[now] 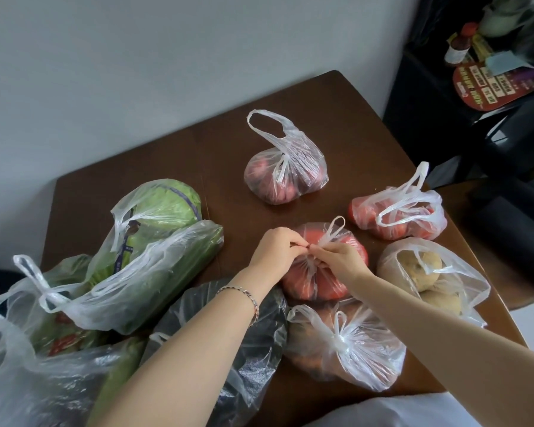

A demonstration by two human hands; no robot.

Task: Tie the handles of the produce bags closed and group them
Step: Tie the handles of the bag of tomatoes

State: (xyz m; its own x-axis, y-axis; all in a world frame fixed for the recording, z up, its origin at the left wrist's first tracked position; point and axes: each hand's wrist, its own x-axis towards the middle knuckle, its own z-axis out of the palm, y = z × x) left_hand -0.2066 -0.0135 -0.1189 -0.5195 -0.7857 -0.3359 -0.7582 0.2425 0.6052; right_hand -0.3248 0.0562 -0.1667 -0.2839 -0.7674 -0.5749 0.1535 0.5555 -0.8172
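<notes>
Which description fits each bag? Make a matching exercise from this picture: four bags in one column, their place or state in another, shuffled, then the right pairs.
Column A
1. cabbage bag
2. potato bag
3. tomato bag in the middle
4. farthest bag

Column B
a. both hands pinching its handles
b. alone near the wall
c. on the right, mouth open
d. on the left, holding something green

Pairs: 1-d, 2-c, 3-a, 4-b

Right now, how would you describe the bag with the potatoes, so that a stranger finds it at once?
Start at the brown table and go to its right edge. There, right of the red bag the hands are tying, lies the potato bag. Its contents are tan, while the neighbouring bags hold red produce, and its handles lie loose.
</notes>
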